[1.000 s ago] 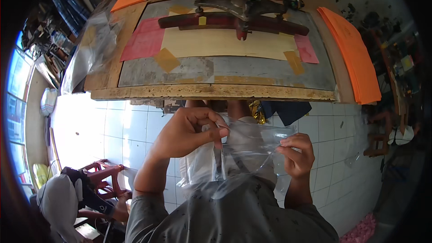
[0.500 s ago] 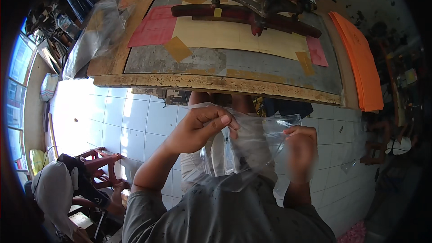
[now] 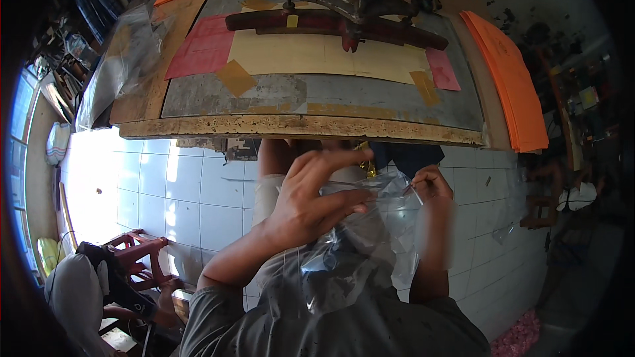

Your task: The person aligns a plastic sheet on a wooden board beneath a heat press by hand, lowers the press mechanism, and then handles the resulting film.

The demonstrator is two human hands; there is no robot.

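Fingers (image 3: 334, 162) of the left hand (image 3: 299, 201) are spread, forefinger and thumb well apart and both pointing toward the right of the frame; whether either touches the clear film (image 3: 400, 221) cannot be told. Fingers of the right hand (image 3: 433, 188) are closed in a pinch on the film's upper right edge; its wrist is blurred. The film hangs between and below the two hands, in the lower centre of the frame, over the lap and shirt (image 3: 284, 311). From the left fingers it lies to the right and downward; from the right fingers, to the left and downward. Its upper edge runs roughly across the frame from one hand toward the other. The right hand is nearer, being at its edge. Crumpling hides which way the long axis runs.

In appearance the film is thin, colourless and glossy, with bright creases and white-blue glints; shorts and shirt show through it. Its lower margin is hard to tell from the shirt.

Above the hands, across the upper centre, stands the wooden-edged surface (image 3: 297, 127), bearing a cream sheet (image 3: 297, 56), a dark red bar (image 3: 271, 21) and, at right, an orange stack (image 3: 506, 86).
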